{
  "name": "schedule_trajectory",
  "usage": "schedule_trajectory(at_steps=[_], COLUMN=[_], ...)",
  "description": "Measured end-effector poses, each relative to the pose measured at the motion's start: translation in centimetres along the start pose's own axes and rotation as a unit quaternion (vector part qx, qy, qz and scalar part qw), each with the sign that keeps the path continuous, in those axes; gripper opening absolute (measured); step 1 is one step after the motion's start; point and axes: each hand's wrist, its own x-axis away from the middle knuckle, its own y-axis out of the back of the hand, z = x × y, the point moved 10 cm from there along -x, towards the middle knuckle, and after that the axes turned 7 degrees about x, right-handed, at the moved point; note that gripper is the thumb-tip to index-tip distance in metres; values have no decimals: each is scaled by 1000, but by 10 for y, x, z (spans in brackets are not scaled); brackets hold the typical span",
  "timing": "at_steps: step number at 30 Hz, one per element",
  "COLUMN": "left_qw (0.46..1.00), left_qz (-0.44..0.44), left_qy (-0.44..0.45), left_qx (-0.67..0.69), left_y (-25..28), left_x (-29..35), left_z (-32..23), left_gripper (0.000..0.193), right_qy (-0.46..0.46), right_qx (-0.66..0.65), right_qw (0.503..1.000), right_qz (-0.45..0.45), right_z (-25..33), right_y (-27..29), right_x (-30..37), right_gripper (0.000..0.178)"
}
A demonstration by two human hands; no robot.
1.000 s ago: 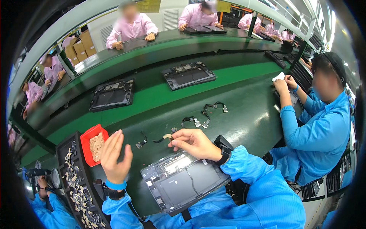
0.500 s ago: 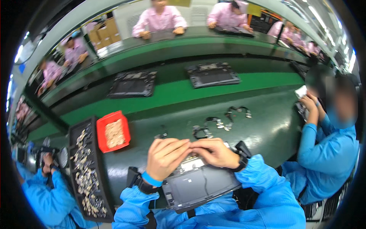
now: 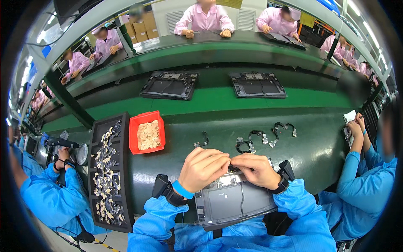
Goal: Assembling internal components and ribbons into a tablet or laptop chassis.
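An opened tablet (image 3: 228, 201) with bare inner parts lies tilted in front of me, its near edge by my lap. Over its far edge, my left hand (image 3: 205, 169) and my right hand (image 3: 257, 171) meet with fingertips pinched close together. Whatever the fingertips hold is too small and hidden to make out. A thin dark cable runs down the tablet's dark inner face, below a silvery part near my fingers. Just beyond my hands lie several black flex cables (image 3: 257, 136) with metal connectors, and one more small cable (image 3: 203, 140) stands apart on the left.
On the left are a red bin (image 3: 145, 132) of small beige pieces and a long black tray (image 3: 110, 168) with mixed small parts. Two opened tablets (image 3: 170, 85) (image 3: 258, 85) rest on the green strip beyond. Co-workers in blue sit at either side; others in pink face me.
The whole view has shifted, so the bench and tablets appear further right. My hands stay pinched together over the tablet's far edge.
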Motion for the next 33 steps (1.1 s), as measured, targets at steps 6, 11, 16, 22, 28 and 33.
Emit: schedule_trajectory(at_steps=[6,11,16,22,28,33], left_qw=[1000,999,999,998,981,908], left_qz=[12,13,-17,-38,-123,-251], left_qy=[-21,-43,-33,-21,27,243], left_qx=[-4,-22,-38,-43,-145,-231], left_y=[-1,2,12,29,80,151], left_x=[3,3,4,1,4,36], left_z=[1,-2,8,16,50,109], left_gripper=[16,15,14,14,14,14], right_qy=[5,17,-3,-17,-35,-43], right_qx=[12,27,32,41,26,30], right_qw=[1000,999,999,999,998,996], right_qz=[20,23,17,-1,-45,-68], right_z=[0,8,5,5,-1,0], right_y=[-6,-4,-3,2,10,17], right_x=[1,-2,-4,-3,-4,-6], right_gripper=[30,30,28,25,21,22])
